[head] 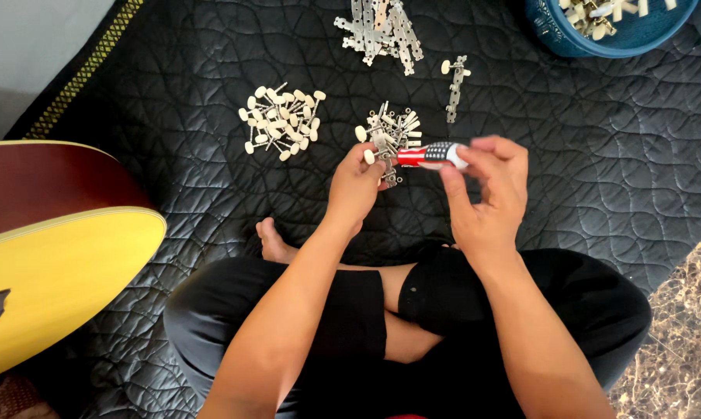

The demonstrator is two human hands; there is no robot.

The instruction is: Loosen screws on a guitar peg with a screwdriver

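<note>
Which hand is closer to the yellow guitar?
Left. The left hand is nearer the yellow guitar, which lies off to its left; the right hand is farther away.

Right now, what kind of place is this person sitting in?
Probably a home spot or small workshop for fixing guitars: a yellow guitar body lies on the black quilted mat, beside piles of cream-knobbed tuning pegs.

Red-striped screwdriver handle (436, 154), cream pegs (282, 121)
</note>
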